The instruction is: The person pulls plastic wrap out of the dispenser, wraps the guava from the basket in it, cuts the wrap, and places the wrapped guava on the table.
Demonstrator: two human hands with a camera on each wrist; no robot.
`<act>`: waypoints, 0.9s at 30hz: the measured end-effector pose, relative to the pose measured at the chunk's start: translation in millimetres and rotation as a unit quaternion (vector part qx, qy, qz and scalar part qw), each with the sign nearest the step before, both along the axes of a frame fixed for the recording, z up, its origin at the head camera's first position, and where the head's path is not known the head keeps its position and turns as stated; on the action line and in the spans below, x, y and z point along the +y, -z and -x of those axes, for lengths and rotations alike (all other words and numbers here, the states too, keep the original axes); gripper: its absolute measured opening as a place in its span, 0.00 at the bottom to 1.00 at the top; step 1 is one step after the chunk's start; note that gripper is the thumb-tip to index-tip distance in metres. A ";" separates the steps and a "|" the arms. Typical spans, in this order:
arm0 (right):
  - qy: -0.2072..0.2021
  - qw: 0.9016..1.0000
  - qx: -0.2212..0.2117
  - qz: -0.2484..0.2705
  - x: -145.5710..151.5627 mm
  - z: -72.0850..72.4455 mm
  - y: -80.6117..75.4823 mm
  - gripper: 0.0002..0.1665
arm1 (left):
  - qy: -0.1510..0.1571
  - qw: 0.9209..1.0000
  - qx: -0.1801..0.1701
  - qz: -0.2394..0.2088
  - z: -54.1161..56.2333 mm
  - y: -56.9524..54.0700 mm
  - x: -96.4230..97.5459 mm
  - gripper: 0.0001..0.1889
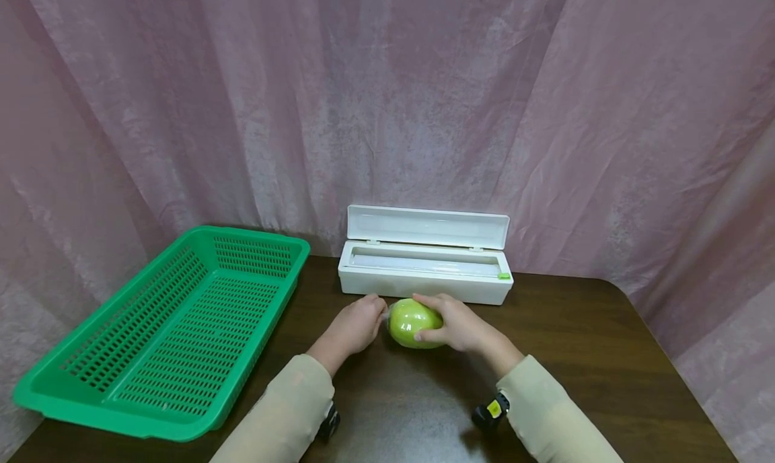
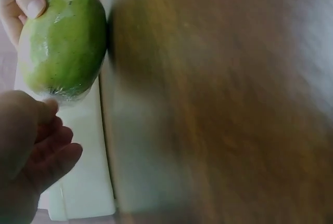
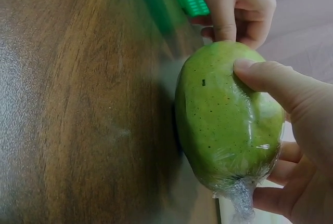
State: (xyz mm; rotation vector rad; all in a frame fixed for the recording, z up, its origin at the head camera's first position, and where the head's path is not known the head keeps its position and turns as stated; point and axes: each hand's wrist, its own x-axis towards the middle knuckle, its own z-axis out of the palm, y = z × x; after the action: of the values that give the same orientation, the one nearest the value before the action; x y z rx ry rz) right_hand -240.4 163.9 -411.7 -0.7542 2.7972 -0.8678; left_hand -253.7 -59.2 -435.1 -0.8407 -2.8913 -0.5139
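A green mango, wrapped in clear cling film, is held low over the table between both hands. My right hand grips it from the right, thumb and fingers spread round it. At its left end my left hand pinches the gathered film between thumb and curled forefinger, its other fingers loosely bent, as the left wrist view shows. A twisted tail of film sticks out of the other end, beside the right fingers. Glossy creases run over the skin of the fruit.
Behind the hands stands a white cling film box, lid up, a roll inside and a small green slider at its right end. A green plastic basket takes up the left of the brown wooden table. A pink curtain hangs behind.
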 end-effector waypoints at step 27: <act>-0.003 1.000 -0.002 -0.003 0.4 -2.3 -0.3 0.44 | -0.133 0.975 -0.089 -0.156 0.6 -2.6 3.9 0.06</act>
State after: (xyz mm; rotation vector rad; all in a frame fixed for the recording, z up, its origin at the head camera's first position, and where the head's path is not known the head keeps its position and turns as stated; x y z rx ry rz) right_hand -238.1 164.2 -411.3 -0.7570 2.7918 -0.8574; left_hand -254.3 -55.3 -432.5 -0.3729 -2.8962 -1.0221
